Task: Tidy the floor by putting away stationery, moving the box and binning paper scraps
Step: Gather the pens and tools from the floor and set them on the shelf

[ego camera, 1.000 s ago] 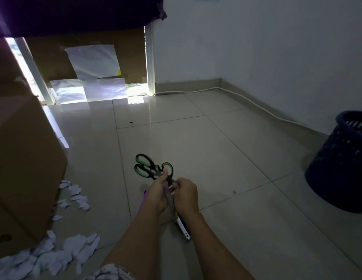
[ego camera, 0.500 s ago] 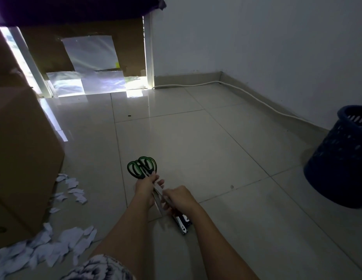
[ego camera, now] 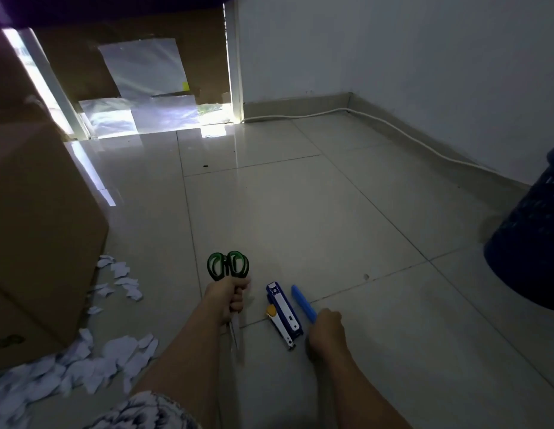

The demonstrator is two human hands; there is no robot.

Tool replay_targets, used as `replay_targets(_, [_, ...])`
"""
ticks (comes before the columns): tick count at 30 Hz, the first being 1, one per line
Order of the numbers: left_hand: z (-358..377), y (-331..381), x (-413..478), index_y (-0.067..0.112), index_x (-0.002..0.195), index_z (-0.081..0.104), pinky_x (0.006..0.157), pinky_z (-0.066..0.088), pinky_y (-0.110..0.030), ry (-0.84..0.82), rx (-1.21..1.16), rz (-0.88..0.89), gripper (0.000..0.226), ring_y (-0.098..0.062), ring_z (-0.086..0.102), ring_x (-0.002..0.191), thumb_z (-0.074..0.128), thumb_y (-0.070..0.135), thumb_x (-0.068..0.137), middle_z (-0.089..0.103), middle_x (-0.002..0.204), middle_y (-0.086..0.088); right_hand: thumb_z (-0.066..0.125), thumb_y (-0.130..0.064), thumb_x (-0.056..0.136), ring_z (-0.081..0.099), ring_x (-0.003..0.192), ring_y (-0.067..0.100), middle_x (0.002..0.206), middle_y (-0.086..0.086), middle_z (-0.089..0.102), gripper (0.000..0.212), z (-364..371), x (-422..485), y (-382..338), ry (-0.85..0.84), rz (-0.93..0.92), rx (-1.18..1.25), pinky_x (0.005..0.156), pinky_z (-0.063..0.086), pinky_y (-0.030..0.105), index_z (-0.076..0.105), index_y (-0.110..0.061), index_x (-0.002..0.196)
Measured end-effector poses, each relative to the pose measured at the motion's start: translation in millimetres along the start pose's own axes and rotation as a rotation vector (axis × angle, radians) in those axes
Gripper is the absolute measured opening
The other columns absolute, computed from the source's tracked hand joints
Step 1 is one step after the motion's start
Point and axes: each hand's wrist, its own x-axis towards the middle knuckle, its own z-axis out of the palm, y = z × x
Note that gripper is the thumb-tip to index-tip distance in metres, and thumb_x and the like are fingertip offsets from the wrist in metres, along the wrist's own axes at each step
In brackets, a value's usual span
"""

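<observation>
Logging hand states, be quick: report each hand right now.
Left hand: closed, gripping the green-handled scissors just below the handles.
Right hand: fingers curled at the blue pen-like item's near end; a grip cannot be told.

Open floor (ego camera: 300, 212) ahead; cardboard box (ego camera: 37, 227) blocks left; bin (ego camera: 529, 243) blocks right.

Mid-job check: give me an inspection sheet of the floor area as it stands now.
Surface: tiled floor, glossy.
Job's things: green-handled scissors in hand; blue stapler and blue pen-like stick lying side by side; cardboard box left; dark bin right.
Clutter: paper scraps beside the box.
Grippers: left hand grips the scissors; right hand at the stick's near end, grip unclear.
Cables: white cable along the wall foot.
Surroundings: white wall.
</observation>
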Motion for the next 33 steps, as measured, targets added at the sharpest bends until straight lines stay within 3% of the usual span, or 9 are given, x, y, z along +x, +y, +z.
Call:
replay_targets(3, [3,4,3,0.015,0.063,0.039,0.029,0.021,-0.012,-0.019,-0.059,0.045,0.036,-0.004,0.023,0.027,0.064,0.022,0.087,0.03,0.05,0.003,0.038,0.002,0.095,0.057,0.105,0.031,0.128,0.016,0.041,0.032,-7,0,-32,0.132,-0.118,0.204,0.085,0.047,0.031,0.042,0.0,0.127])
replay_targets(8, [9,7,-3,0.012,0.068,0.048,0.044,0.036,-0.023,-0.092,-0.089,0.07,0.04,-0.014,0.037,0.049,0.073,0.042,0.075,0.039,0.055,-0.002,0.039,-0.008,0.095,0.052,0.11,0.034,0.125,0.018,0.047,0.043,8,-22,-97,-0.093,-0.511,0.205,0.086,0.047,0.037,0.037,-0.01,0.137])
replay_targets(12, [0,7,-1,0.003,0.087,0.056,0.062,0.05,-0.034,-0.056,-0.088,0.006,0.034,-0.023,0.059,0.067,0.072,0.031,0.079,0.06,0.072,-0.01,0.041,-0.022,0.094,0.047,0.112,0.032,0.129,0.012,0.036,0.048,25,-32,-111,-0.252,-0.579,0.121,0.092,0.047,0.043,0.033,-0.012,0.141])
replay_targets(14, [-6,4,2,0.001,0.091,0.056,0.062,0.049,-0.032,0.027,-0.054,0.03,0.02,-0.021,0.056,0.068,0.058,0.021,0.092,0.058,0.077,-0.009,0.047,-0.027,0.087,0.049,0.105,0.03,0.118,0.014,0.046,0.045,23,-29,-107,-0.3,-0.617,0.13,0.085,0.046,0.041,0.048,-0.012,0.13])
replay_targets(17, [-14,0,5,-0.003,0.11,0.053,0.058,0.048,-0.033,0.106,0.007,0.048,0.023,-0.023,0.053,0.065,0.054,0.013,0.094,0.055,0.076,-0.011,0.053,-0.022,0.084,0.052,0.071,0.02,0.075,0.011,0.058,0.02,16,-21,-98,-0.244,-0.493,0.447,0.066,0.046,0.039,0.068,-0.009,0.081])
replay_targets(21, [-25,3,8,0.0,0.109,0.051,0.038,0.049,-0.027,0.172,0.036,0.046,0.016,-0.022,0.048,0.062,0.049,0.009,0.096,0.05,0.073,-0.011,0.054,-0.017,0.085,0.045,0.119,0.029,0.128,0.012,0.053,0.044,6,8,-70,0.097,-0.127,0.232,0.095,0.04,0.035,0.051,-0.01,0.129])
replay_targets(24, [-28,2,11,-0.002,0.086,0.051,0.039,0.052,-0.026,0.259,0.11,0.053,0.012,-0.025,0.051,0.058,0.053,0.007,0.094,0.054,0.073,-0.013,0.062,-0.031,0.082,0.049,0.115,0.031,0.127,0.013,0.052,0.049,18,18,-49,-0.115,-0.032,0.149,0.093,0.047,0.039,0.05,-0.01,0.125])
replay_targets(27, [-34,-5,21,-0.01,0.102,0.055,0.064,0.051,-0.033,0.474,0.441,0.088,0.025,-0.028,0.055,0.072,0.062,0.006,0.085,0.06,0.086,-0.02,0.063,-0.042,0.081,0.056,0.107,0.03,0.122,0.012,0.054,0.05,32,17,-43,-0.133,-0.066,0.173,0.088,0.052,0.038,0.052,-0.01,0.118])
replay_targets(33, [-31,-11,24,-0.011,0.113,0.058,0.071,0.051,-0.033,0.452,0.699,0.097,0.057,-0.032,0.063,0.086,0.081,0.022,0.072,0.065,0.107,-0.026,0.065,-0.05,0.079,0.043,0.118,0.029,0.128,0.01,0.042,0.062,45,17,-48,-0.098,-0.164,-0.02,0.093,0.041,0.037,0.046,-0.011,0.123])
